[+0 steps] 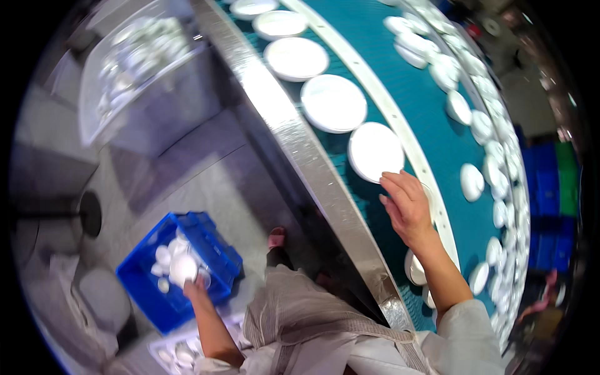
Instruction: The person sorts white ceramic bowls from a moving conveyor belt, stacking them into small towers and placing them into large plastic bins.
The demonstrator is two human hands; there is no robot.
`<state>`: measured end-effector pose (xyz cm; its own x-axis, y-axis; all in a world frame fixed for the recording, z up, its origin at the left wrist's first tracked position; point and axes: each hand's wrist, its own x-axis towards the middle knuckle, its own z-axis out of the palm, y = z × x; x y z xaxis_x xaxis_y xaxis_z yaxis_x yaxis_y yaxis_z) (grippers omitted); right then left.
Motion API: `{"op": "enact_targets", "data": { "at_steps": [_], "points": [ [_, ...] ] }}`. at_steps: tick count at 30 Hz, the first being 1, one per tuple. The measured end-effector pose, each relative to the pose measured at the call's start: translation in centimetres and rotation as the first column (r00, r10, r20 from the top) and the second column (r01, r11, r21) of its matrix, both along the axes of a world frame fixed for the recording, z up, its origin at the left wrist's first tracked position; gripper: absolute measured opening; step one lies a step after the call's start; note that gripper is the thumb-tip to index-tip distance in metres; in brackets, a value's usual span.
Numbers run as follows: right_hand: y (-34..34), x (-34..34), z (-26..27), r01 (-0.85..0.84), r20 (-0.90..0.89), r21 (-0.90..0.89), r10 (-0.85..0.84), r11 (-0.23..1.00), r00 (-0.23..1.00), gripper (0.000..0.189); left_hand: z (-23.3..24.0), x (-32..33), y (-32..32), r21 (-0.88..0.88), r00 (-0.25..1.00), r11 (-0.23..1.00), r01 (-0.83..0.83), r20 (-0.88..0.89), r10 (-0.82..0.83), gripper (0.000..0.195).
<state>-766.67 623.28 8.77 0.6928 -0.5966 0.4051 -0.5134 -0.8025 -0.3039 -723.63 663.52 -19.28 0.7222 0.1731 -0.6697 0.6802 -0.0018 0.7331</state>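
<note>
Over the blue plastic crate [225, 255] at lower left, my left hand [197, 287] grips a round white piece [183, 269] by its edge. Several smaller white pieces [163, 255] lie inside that crate. My right hand [408, 208] is over the teal conveyor belt [412, 112], fingers slightly apart and holding nothing. Its fingertips overlap the near edge of a round white disc [376, 151]; contact is unclear. More such discs, including a large one [333, 103], form a row along the belt's near lane. Partly behind my right forearm lie other white pieces [414, 268].
A metal rail [300, 145] edges the belt, and a pale divider strip [375, 84] splits its lanes. White pieces [471, 182] crowd the far lane. A large pale bin [164, 124] heaped with white pieces stands upper left. Blue and green crates [543, 178] stand beyond the belt.
</note>
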Motion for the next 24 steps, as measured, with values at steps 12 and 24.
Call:
{"op": "enact_targets", "data": {
  "at_steps": [12,24],
  "points": [
    [-1.2,-22.6,-5.1,0.834,-0.209,-0.058,-0.824,0.549,0.527,0.062,-10.8,-2.1,6.6,0.239,0.889,0.963,0.124,-0.458,-0.001,0.039],
    [-6.9,-28.4,-6.0,0.808,-0.377,0.094,-0.731,0.581,0.569,0.079,19.3,-25.2,-15.8,0.481,-0.029,0.497,0.722,0.739,-0.674,0.030]
  ]
}}
